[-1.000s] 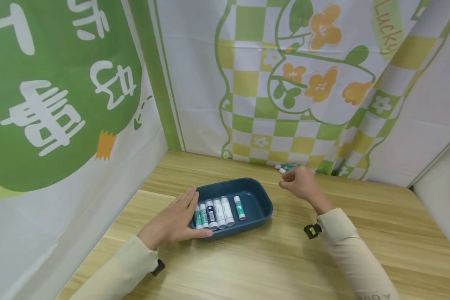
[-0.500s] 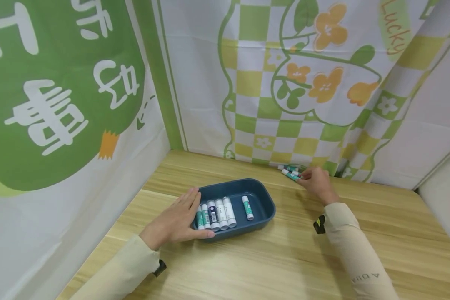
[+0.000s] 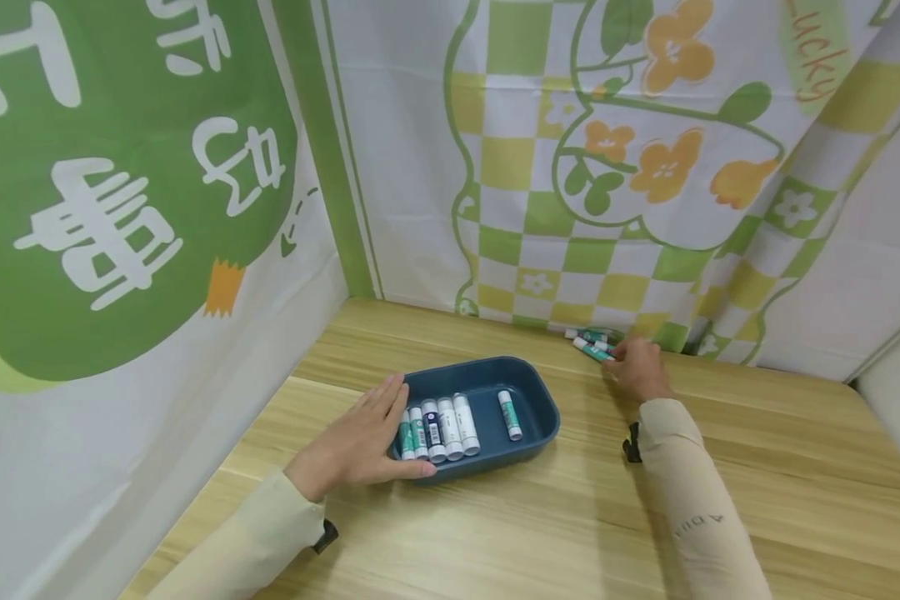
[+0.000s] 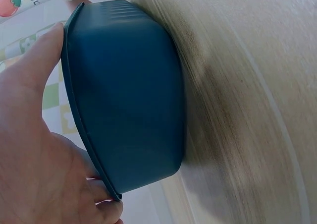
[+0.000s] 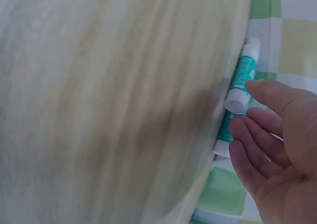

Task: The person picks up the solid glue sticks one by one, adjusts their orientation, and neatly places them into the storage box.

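Note:
My left hand (image 3: 356,437) rests on the left end of a dark blue plastic tray (image 3: 528,375), fingers along the rim and thumb along its front edge. Inside it, at the left, lies a row of green, navy and white glue sticks (image 3: 450,425). One green glue stick (image 3: 510,415) lies apart at the right. By the back wall, my right hand (image 3: 640,369) is at a small group of green-and-white glue sticks (image 3: 592,350). In the right wrist view, its thumb tip is right at the end of one glue stick (image 5: 242,75), with bent fingers below and a gap between.
The wooden table (image 3: 525,525) reaches back to a printed curtain (image 3: 540,242) whose lower edge hangs right behind the loose glue sticks. A green-and-white cloth (image 3: 157,250) hangs at the left. Wood-grained tabletop lies between the tray and the right hand.
My right hand has drawn back to the right, uncovering the loose glue sticks it had overlapped, and stays by their near end. The left hand keeps its place on the tray. The head view has shifted slightly.

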Tool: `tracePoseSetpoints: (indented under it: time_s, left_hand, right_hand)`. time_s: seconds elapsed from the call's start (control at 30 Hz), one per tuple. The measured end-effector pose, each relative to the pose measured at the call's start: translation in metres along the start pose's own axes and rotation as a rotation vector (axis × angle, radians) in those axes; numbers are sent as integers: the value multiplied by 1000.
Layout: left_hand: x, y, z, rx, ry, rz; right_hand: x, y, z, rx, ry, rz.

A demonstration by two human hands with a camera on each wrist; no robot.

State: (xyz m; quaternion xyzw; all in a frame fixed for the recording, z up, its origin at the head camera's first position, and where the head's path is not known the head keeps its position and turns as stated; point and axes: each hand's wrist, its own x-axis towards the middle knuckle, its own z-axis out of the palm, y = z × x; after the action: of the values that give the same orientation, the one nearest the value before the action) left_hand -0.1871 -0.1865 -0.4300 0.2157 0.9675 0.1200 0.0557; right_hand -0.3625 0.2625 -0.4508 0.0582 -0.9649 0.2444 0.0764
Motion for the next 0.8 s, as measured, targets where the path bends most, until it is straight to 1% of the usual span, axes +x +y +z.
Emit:
tracePoseSetpoints:
  time_s: [0.07,0.17,0.4,0.5,0.63,0.7,0.8]
  left_hand:
    - [0,1,0,-3,-2,-1]
    - [0,2,-1,2,-4,-1]
    - [0,4,-1,12,-4,9]
    - [0,4,-1,14,-1,7]
    - [0,3,-1,16,0,4]
    - [0,3,-2,16,0,3]
    - [0,1,-3,15,4,2]
  right_hand:
    - [0,1,1,-14,13,1]
    - [1,2,3,-34,9,5]
    - [4,0,6,-111,26,-12]
    - [6,0,7,-115,9,-3]
    - [8,0,9,-98,-17,-11]
    - [8,-1,9,-88,-11,-37]
    - [7,-7,8,-86,26,-94]
